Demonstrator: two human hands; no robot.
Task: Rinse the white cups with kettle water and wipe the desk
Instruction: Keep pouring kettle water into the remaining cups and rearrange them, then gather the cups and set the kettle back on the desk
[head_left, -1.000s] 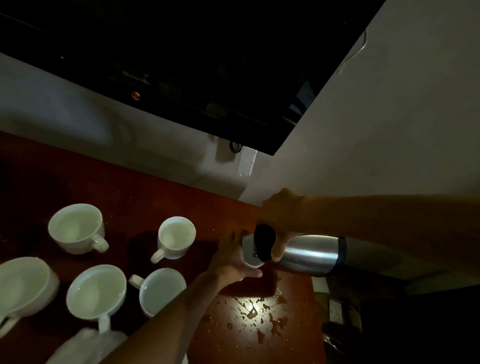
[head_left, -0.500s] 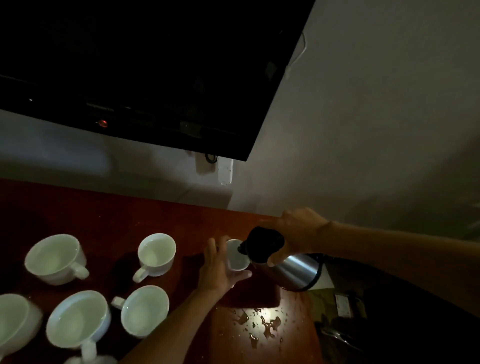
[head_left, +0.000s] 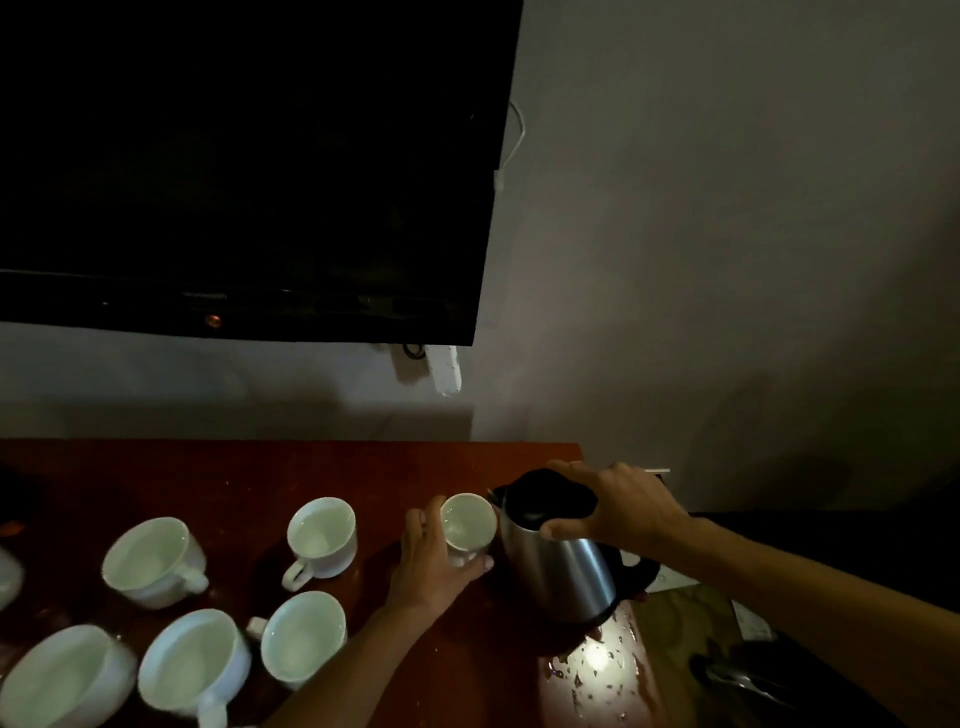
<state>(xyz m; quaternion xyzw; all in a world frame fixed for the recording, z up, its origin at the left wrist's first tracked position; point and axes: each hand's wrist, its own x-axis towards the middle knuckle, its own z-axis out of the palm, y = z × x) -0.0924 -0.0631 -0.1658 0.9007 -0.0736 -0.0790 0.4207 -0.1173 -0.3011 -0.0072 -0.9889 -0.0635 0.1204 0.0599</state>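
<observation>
My left hand (head_left: 434, 564) grips a small white cup (head_left: 467, 522) standing on the red-brown desk (head_left: 234, 475). Right beside it stands the steel kettle (head_left: 563, 579), upright, its spout close to the cup's rim. My right hand (head_left: 621, 504) lies over the kettle's black lid, fingers across the top and thumb down its near side. Several more white cups stand to the left: one (head_left: 322, 535) behind, one (head_left: 153, 558) further left, one (head_left: 304, 636) near my forearm, and two larger ones (head_left: 192, 665) (head_left: 62, 680) at the front.
Water drops (head_left: 592, 667) glisten on the desk's right front corner. A dark television (head_left: 234, 156) hangs on the wall above, with a white power strip (head_left: 444, 369) under it. The desk ends just right of the kettle; dark clutter lies beyond.
The kettle has swung from lying tilted toward the small cup to standing upright on the desk. My left hand has stayed on the cup. The view has tilted upward.
</observation>
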